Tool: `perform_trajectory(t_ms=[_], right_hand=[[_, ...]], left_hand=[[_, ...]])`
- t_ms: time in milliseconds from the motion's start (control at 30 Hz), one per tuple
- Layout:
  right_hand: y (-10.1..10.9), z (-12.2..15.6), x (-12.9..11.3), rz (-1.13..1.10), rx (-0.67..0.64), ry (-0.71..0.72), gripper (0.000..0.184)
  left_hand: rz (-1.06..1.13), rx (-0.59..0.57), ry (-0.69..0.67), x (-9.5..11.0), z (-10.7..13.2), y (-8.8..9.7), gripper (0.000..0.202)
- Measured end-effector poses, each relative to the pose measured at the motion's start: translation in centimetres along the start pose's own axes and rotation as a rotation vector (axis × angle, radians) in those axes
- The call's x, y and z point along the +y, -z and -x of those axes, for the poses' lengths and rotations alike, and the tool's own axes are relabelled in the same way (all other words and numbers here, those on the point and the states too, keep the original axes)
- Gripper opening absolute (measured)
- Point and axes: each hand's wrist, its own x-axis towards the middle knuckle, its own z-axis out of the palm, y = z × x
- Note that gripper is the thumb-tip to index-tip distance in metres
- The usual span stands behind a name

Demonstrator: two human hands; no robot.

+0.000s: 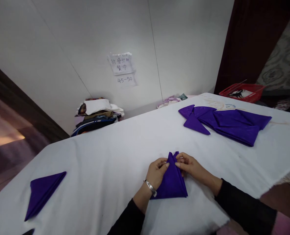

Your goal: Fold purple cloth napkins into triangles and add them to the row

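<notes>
We hold a purple cloth (171,187) in the near middle of the white table (110,163), folded into a wedge that is broad at its near edge and narrow at the far end. Our left hand (157,172) pinches it near the tip, on the left side, between thumb and fingers; our right hand (190,164) pinches the right side just across from it. Two peaks of fabric poke up between our fingertips — a small gap parts them. Whether the wedge lies flat or tilts up a little, we cannot tell. A silvery bracelet (150,188) circles our left wrist, and both our sleeves (245,204) are black.

Well apart on the left, we see a folded purple triangle (45,192). On the far right lies a purple pile (238,125), with pointed flaps at its left end. Past the far edge sit a stack of clothes (98,116) and, farther right, a small pinkish heap (169,101). A red basket (256,94) is at the far right. On the wall (184,49) hangs a handwritten sign (122,65) — its lower line reads 45-50.
</notes>
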Motion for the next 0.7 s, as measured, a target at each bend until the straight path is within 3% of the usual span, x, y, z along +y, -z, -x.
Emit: perform_trajectory(t_ms=[367,700], right_hand=[[0.4,-0.2,0.2,0.080,0.029,0.003,0.029],[0.0,0.0,-0.5,0.085,0.027,0.016,0.027]], left_hand=[[-0.134,-0.106,-0.112,0.7,0.7,-0.6,0.026],[-0.327,-0.079,-0.193,1.0,1.1,-0.9,0.033]])
